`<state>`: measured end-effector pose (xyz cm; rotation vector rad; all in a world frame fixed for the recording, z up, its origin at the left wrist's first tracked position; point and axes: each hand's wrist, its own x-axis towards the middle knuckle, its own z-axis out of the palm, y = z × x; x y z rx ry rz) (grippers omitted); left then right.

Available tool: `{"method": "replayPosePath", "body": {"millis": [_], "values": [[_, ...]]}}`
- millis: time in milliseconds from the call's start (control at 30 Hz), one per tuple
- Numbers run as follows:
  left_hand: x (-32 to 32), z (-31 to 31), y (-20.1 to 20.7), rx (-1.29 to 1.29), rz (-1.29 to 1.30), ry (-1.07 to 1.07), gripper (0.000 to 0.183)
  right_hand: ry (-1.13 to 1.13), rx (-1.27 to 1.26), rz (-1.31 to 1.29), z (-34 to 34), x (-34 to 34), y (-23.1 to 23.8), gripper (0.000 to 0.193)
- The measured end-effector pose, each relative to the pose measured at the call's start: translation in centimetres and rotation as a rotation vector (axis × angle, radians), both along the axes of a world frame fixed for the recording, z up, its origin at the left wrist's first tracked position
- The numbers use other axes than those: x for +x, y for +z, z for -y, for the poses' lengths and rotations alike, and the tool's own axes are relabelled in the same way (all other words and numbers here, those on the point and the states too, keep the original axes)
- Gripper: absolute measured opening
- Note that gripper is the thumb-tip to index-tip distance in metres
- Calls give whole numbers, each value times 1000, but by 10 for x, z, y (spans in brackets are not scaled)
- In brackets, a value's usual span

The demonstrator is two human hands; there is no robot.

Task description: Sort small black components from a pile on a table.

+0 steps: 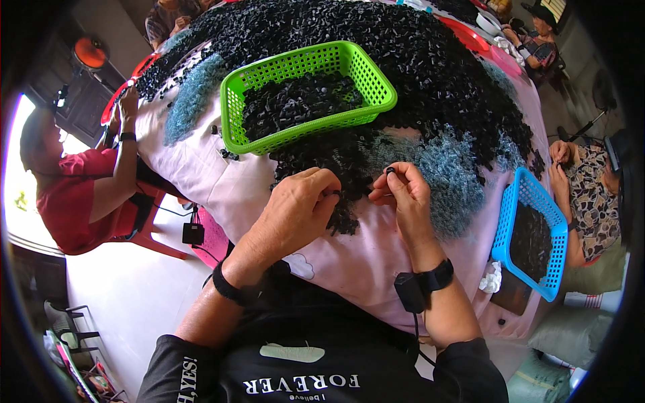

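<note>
Over the near edge of the cloth-covered table, my left hand (pixel 304 201) is closed in a pinch on a small black part, whose dark tip shows at the fingers. A little to its right, my right hand (pixel 407 191) pinches another small black part (pixel 390 170) between thumb and forefinger. The hands are apart. Just beyond them spreads a big heap of small black parts (pixel 430 67), and a green basket (pixel 306 127) partly filled with such parts sits on it. Bluish, curly, translucent scraps (pixel 447 181) lie heaped beside my right hand. The exact kind of part is too small to tell.
A blue basket (pixel 554 282) with black parts stands at the table's right edge, with a crumpled white tissue (pixel 491 277) beside it. More bluish scraps (pixel 191 94) lie to the left. Other people sit around the table, one in red at left (pixel 80 181). Sacks (pixel 574 336) lie at right.
</note>
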<state>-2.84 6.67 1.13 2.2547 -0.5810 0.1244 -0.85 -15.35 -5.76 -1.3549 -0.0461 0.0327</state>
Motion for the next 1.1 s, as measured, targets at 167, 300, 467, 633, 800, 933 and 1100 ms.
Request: {"method": "replayPosePath", "body": {"millis": [167, 300, 467, 633, 800, 933, 1100], "values": [[-10, 0, -4, 42, -83, -102, 10, -52, -39, -17, -4, 1, -1, 13], [-17, 3, -17, 184, -93, -223, 12, -93, -23, -62, -5, 3, -2, 14], [-15, 0, -19, 183, -45, -107, 10, -47, -65, -165, -2, 9, 8, 15], [-12, -6, -16, 126, -42, -139, 9, -51, -6, -158, -8, 7, 17, 15], [-15, -1, -19, 153, -81, -204, 7, -58, 61, -17, -24, -6, 16, 14], [-20, 4, -23, 294, -110, -175, 7, 34, 3, 9, -21, -11, 12, 14], [-26, 15, -15, 364, -100, -203, 8, 116, -24, 12, -12, -8, 0, 13]]}}
